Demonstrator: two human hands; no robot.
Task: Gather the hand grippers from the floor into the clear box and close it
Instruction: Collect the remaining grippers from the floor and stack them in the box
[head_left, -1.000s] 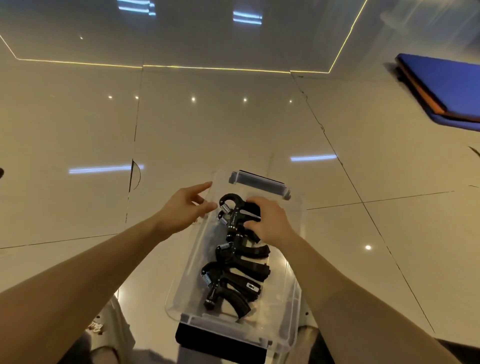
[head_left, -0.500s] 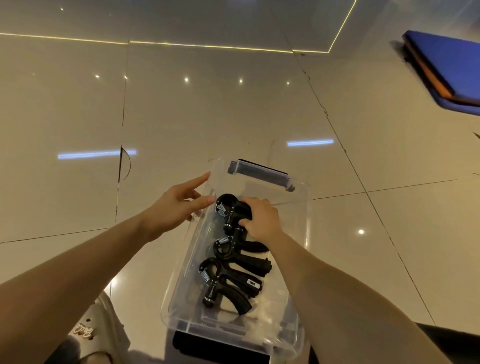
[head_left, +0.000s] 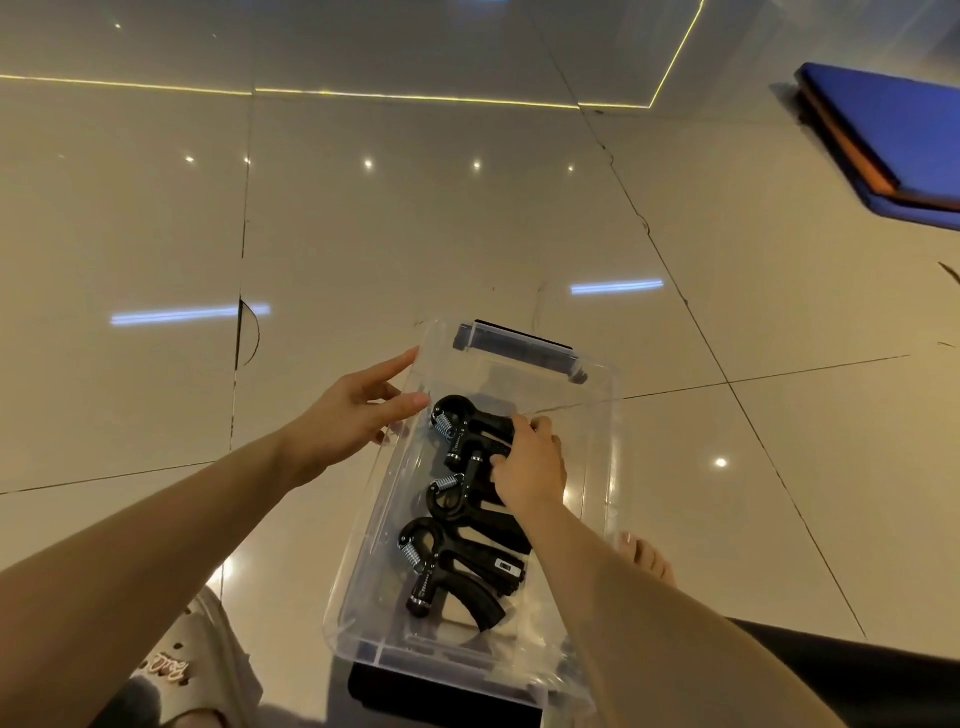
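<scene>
Hand grippers (head_left: 462, 519), three and black, lie in the clear box (head_left: 605, 467) on the floor (head_left: 415, 234). Right hand (head_left: 532, 467) grasps the farthest one; left hand (head_left: 358, 415), fingers spread, touches the box's left wall.

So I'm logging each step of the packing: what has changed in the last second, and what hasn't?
Little changed. The right hand slid slightly nearer along the row, its fingers still on the farthest hand gripper. The left hand stayed at the left rim of the clear box, fingers spread. All three hand grippers lie in the same row, and the box remains open.
</scene>
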